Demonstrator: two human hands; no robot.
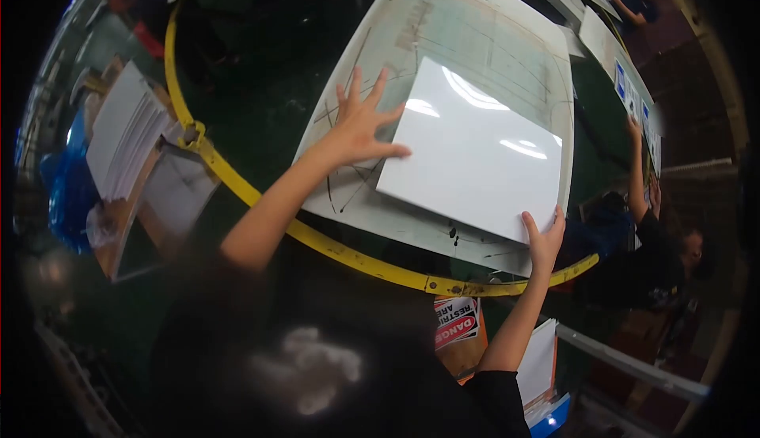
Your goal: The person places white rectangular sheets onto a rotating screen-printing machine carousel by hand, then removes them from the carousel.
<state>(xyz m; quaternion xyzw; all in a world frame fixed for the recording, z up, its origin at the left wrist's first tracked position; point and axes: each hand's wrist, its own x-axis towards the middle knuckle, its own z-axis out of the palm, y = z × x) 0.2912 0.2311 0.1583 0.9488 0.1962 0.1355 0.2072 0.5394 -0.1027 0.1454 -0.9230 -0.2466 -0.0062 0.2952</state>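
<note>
A glossy white sheet [479,149] lies at a slant over a worn pale platen board [467,34] marked with dark lines and smudges. My left hand [366,125] is spread wide at the sheet's left edge, thumb and fingertips right by the border. At the lower right corner my right hand [545,240] grips the sheet between thumb and fingers, the fingers partly hidden at the edge.
A curved yellow rail [356,260] runs between my body and the board. To the left stands a stack of white sheets [127,137] beside blue plastic [71,185]. A danger sign [459,323] is below. Another person [653,240] works at the right with printed sheets [633,98].
</note>
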